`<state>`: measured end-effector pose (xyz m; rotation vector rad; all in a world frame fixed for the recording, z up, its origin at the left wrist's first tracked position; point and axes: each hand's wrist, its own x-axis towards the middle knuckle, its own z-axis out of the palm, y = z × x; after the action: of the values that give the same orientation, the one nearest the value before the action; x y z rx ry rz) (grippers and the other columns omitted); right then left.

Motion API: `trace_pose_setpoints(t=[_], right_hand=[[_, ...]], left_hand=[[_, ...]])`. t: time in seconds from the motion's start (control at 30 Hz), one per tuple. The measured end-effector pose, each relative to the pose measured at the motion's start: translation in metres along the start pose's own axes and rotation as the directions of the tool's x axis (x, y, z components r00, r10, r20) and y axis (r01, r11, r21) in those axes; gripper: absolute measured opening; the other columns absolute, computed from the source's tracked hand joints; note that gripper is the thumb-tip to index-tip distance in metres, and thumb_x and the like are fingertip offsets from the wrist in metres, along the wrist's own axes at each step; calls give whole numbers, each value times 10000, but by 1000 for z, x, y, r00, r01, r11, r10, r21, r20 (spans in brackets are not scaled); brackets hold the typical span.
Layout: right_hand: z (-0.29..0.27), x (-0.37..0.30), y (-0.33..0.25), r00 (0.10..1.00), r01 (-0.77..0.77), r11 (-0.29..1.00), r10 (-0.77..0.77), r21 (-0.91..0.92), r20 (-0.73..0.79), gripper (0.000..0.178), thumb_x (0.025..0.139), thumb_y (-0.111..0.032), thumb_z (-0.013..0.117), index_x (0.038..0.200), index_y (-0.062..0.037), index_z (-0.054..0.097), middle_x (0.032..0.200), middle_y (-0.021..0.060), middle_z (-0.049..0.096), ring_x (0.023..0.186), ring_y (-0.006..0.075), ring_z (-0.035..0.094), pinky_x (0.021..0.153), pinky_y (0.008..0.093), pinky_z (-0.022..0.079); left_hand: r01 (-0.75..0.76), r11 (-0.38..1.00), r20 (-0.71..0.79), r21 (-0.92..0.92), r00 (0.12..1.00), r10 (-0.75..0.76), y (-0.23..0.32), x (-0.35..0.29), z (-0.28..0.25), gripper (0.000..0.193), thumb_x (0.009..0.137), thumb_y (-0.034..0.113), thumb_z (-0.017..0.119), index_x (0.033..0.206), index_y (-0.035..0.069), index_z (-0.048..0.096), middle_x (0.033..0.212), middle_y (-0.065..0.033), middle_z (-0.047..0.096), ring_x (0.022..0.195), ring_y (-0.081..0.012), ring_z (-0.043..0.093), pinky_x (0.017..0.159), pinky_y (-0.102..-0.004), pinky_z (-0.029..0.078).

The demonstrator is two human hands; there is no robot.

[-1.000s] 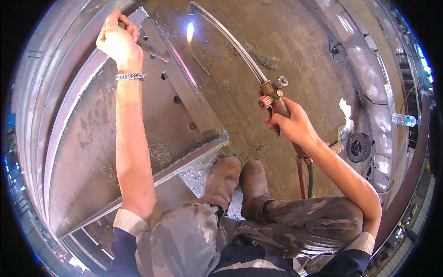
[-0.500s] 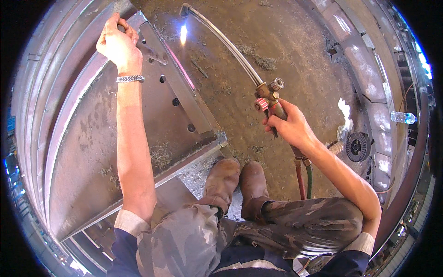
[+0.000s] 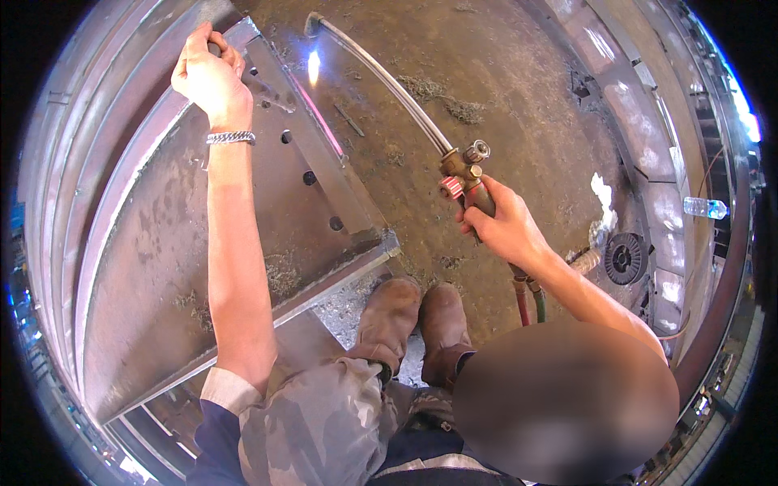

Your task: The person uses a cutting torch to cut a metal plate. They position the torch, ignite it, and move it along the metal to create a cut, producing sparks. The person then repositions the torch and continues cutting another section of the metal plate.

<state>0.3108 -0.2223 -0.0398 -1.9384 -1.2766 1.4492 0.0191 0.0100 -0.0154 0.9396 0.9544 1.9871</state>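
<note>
My right hand (image 3: 504,220) is wrapped round the handle of a gas cutting torch (image 3: 405,99), which has brass valves and long metal tubes. A bright flame (image 3: 314,67) burns at its bent head, a little right of a curved steel plate assembly (image 3: 194,211). A thin pink-lit strip (image 3: 318,117) runs along that assembly's right edge. My left hand (image 3: 212,77), with a chain bracelet at the wrist, is closed above the plate's far corner. Something small and dark shows in its curled fingers, too little of it to name. Red and green hoses (image 3: 532,300) hang below the torch handle.
Brown boots (image 3: 417,324) stand on the dirty floor beside the plate's near corner. At the right are a black spoked disc (image 3: 626,258), a curved steel wall (image 3: 640,138) and a plastic bottle (image 3: 706,207). A blurred oval hides my right knee.
The lit torch and my right hand have shifted slightly left, bringing the flame nearer the plate's edge. My left hand has hardly moved.
</note>
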Motion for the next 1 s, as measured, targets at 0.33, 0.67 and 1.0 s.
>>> trace_pose_setpoints(t=[0.33, 0.67, 1.0], right_hand=[[-6, 8, 3, 986, -55, 968, 14, 246, 166, 417, 838, -77, 620, 1226, 22, 505, 851, 107, 667, 768, 180, 680, 703, 325, 530], [-55, 16, 4, 926, -132, 905, -33, 404, 376, 394, 814, -60, 551, 1199, 21, 530, 925, 101, 658, 890, 217, 686, 872, 350, 523], [-10, 21, -3, 984, -7, 987, -22, 158, 178, 235, 844, -39, 590, 1070, 19, 562, 794, 109, 667, 736, 162, 686, 659, 338, 559]], left_hand=[[25, 1000, -44, -17, 999, -25, 3, -6, 6, 266, 910, 101, 610, 670, 8, 544, 575, -34, 481, 394, -97, 359, 368, -267, 267], [-21, 998, 66, 53, 998, 18, 6, -6, 2, 343, 942, 135, 594, 635, 13, 498, 568, -24, 451, 387, -114, 378, 390, -286, 318], [-119, 974, 94, 195, 990, 102, 7, -6, -5, 368, 958, 146, 573, 624, 7, 512, 562, -23, 464, 476, -98, 424, 548, -285, 459]])
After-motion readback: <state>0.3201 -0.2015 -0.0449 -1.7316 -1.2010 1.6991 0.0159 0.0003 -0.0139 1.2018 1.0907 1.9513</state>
